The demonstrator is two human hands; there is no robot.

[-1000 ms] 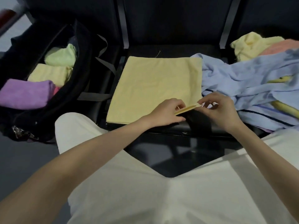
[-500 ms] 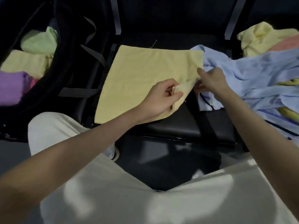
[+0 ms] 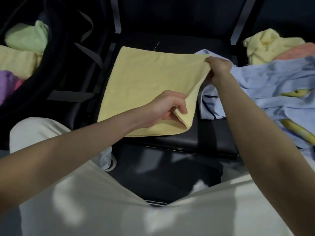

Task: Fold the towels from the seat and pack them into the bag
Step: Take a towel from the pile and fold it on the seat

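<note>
A yellow towel [image 3: 144, 82], folded once, lies on the black seat [image 3: 213, 140] in the middle. My left hand [image 3: 163, 108] pinches its near right corner and lifts it a little. My right hand [image 3: 219, 67] grips the far right corner, raised off the seat. The towel's right edge hangs slack between both hands. A black bag [image 3: 56, 68] stands open at the left with folded green [image 3: 27, 37], yellow [image 3: 17, 60] and purple [image 3: 6, 84] towels inside.
A heap of unfolded towels fills the seat at the right: light blue [image 3: 265, 89], pale yellow [image 3: 269, 45] and a pink one [image 3: 300, 51]. Bag straps [image 3: 71, 96] lie between bag and seat. My legs in pale trousers [image 3: 136, 210] fill the foreground.
My right hand has slid from the near right corner up the towel's right edge to the far corner. My left hand kept the near corner and raised it. The right edge is lifted now.
</note>
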